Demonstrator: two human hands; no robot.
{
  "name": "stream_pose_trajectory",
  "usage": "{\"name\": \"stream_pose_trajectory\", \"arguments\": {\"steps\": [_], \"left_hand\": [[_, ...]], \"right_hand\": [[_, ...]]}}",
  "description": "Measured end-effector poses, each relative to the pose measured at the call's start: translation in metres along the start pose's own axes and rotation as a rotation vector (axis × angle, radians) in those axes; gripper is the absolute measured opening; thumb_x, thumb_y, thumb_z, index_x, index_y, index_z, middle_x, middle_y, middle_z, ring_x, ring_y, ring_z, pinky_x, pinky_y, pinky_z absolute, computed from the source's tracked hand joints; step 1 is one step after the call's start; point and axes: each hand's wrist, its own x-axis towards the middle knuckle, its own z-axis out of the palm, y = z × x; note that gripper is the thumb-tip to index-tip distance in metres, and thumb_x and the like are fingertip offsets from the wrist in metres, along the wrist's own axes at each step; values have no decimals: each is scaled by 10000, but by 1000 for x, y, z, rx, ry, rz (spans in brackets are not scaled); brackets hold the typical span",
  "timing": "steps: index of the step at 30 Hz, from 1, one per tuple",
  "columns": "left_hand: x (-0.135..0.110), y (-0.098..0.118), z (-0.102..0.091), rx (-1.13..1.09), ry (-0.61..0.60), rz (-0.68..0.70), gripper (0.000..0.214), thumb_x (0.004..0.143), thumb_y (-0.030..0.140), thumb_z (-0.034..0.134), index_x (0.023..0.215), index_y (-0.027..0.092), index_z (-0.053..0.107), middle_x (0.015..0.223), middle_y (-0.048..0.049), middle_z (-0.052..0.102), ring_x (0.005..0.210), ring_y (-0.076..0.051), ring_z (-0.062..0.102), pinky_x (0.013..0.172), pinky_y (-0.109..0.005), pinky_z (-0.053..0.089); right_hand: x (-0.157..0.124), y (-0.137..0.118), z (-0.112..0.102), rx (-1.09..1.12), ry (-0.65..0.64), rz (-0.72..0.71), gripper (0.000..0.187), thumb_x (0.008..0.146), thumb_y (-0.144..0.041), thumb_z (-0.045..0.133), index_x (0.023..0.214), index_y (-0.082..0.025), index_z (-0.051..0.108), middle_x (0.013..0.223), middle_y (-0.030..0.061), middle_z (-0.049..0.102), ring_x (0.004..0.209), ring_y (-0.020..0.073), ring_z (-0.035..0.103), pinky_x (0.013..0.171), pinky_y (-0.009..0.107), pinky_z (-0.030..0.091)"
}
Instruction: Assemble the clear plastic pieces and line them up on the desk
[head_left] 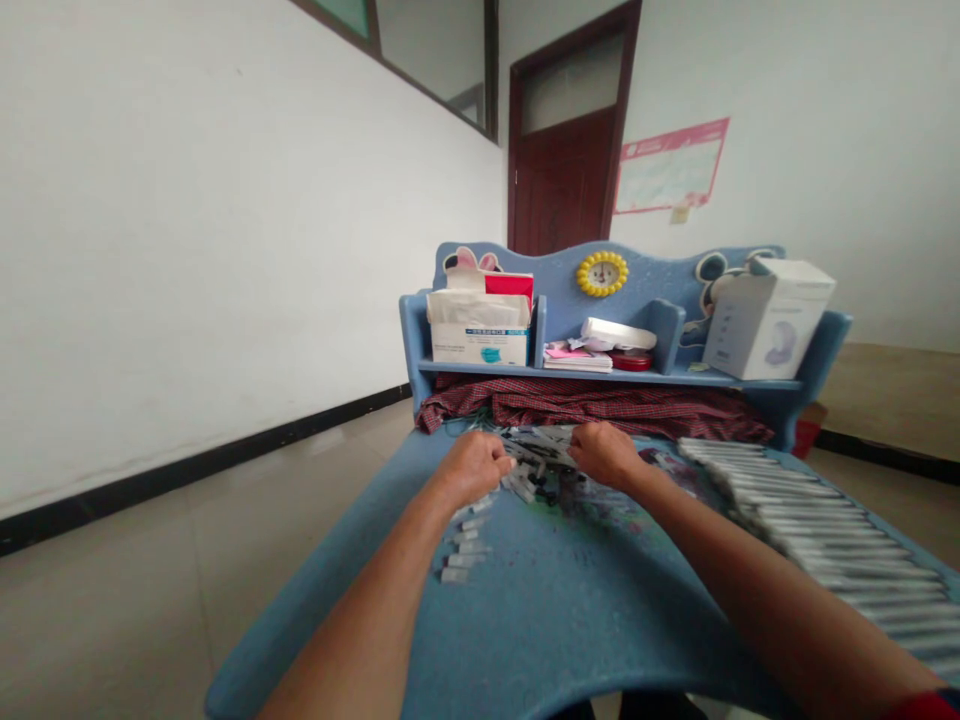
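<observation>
My left hand [472, 468] is closed in a pinch just above the blue desk [540, 620], at the left side of a loose pile. Whatever its fingers hold is too small to make out. My right hand [606, 455] is also closed, over the pile's right side, and its fingertips are hidden. The pile [536, 478] holds clear, whitish and black small pieces that look like pen parts. Below my left hand runs a column of short whitish cap-like pieces [463, 548]. Right of my right forearm lies a long row of slim, clear pen-like sticks [832, 530], somewhat blurred.
Behind the pile, a red checked cloth [592, 402] lies under the desk's shelf [487, 370]. The shelf carries a mask box [480, 340], papers [577, 360], a red round case [631, 360] and a white box [769, 320]. A white wall [225, 200] stands left.
</observation>
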Motion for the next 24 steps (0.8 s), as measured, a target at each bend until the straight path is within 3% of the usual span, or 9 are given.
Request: {"name": "stream_pose_trajectory", "arguments": {"steps": [3, 7, 13, 19, 24], "left_hand": [[-2, 5, 3, -216, -15, -75, 225, 681, 323, 537, 550, 142, 552, 445, 15, 540, 380, -73, 414, 411, -191, 288], [-4, 12, 11, -646, -50, -179, 241, 680, 360, 577, 629, 126, 557, 500, -8, 572, 342, -60, 399, 348, -179, 266], [-1, 15, 15, -1273, -110, -238, 194, 682, 260, 639, 777, 103, 576, 656, -59, 635, 457, -76, 525, 409, -172, 383], [0, 13, 7, -1392, -12, -229, 82, 709, 162, 616, 708, 91, 576, 581, -34, 608, 447, -68, 524, 401, -155, 397], [0, 11, 2, -1399, 59, -226, 88, 703, 158, 620, 679, 94, 564, 571, -33, 606, 433, -65, 514, 388, -154, 397]], "right_hand": [[-12, 4, -14, 63, 62, 6, 273, 783, -325, 422, 839, -185, 650, 814, 88, 661, 779, 190, 606, 617, 242, 394], [-27, -1, -28, 381, 197, -91, 250, 772, -332, 457, 737, -175, 649, 632, 30, 631, 604, 129, 570, 519, 199, 343], [-40, -21, -33, 699, 160, -236, 243, 779, -317, 484, 699, -138, 628, 472, -18, 546, 434, 75, 477, 436, 172, 292], [-37, -12, -25, 763, 56, -231, 295, 807, -371, 446, 754, -135, 615, 455, -30, 525, 386, 67, 459, 408, 164, 297], [-36, 14, -18, 472, -39, -169, 238, 790, -287, 458, 725, -151, 642, 509, -10, 574, 465, 88, 521, 487, 182, 355]]}}
